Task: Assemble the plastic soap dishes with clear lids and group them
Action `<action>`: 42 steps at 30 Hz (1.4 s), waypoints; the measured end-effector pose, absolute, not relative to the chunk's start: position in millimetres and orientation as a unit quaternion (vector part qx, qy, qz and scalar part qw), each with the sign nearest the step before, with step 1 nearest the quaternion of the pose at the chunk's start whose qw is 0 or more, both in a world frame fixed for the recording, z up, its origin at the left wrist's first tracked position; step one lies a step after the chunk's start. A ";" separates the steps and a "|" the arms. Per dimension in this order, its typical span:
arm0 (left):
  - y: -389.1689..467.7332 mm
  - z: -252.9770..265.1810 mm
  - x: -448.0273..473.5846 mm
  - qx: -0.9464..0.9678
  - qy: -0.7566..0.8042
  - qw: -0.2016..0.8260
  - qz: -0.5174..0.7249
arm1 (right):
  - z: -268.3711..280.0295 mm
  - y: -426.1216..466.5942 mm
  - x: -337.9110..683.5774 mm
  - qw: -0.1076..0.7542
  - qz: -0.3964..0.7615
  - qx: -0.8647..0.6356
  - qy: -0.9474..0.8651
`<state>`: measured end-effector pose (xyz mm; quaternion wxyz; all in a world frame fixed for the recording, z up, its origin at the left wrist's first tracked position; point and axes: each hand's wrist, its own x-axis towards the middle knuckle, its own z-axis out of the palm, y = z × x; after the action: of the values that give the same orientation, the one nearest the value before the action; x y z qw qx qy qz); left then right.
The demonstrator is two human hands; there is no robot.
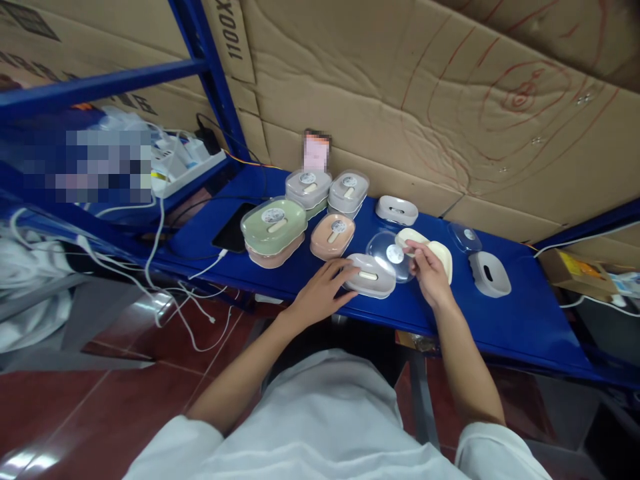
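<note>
My left hand [327, 288] is curved around the left end of a light grey oval soap box [376, 283], its thumb by the near edge and its fingers over the rim. A cream bar-shaped piece lies across the middle of that box. Just behind it is a clear lid [383, 248] with a round sticker. My right hand [429, 272] has its fingertips pinched together beside the lid's right rim; what they hold is too small to make out. Cream oval parts [443, 257] lie behind and under the right hand, partly hidden by it.
Lidded boxes stand to the left: green [273, 227] on pink, peach [333, 237], and grey ones [349, 190] behind. Open grey trays [397, 210] and another clear lid [465, 237] lie farther right. A dark phone [231, 228] with a white cable lies on the blue shelf [520, 320].
</note>
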<state>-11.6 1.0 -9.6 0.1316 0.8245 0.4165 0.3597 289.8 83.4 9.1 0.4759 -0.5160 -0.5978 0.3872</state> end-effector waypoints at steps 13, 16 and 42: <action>1.8 -15.6 -10.8 0.816 0.430 0.138 0.360 | 11.9 42.4 261.7 0.249 0.210 -0.434 -0.840; 1.8 -18.5 -11.4 0.802 0.437 0.163 0.372 | 13.8 34.5 259.3 0.240 0.190 -0.385 -0.871; 9.2 -13.9 -17.4 0.768 0.420 0.240 0.419 | 9.2 30.7 256.8 0.170 0.012 -0.305 -0.937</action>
<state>-17.4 9.2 -13.9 0.2401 0.7685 0.4197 0.4191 256.8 30.7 9.2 0.1698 -0.3050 -0.9370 0.0123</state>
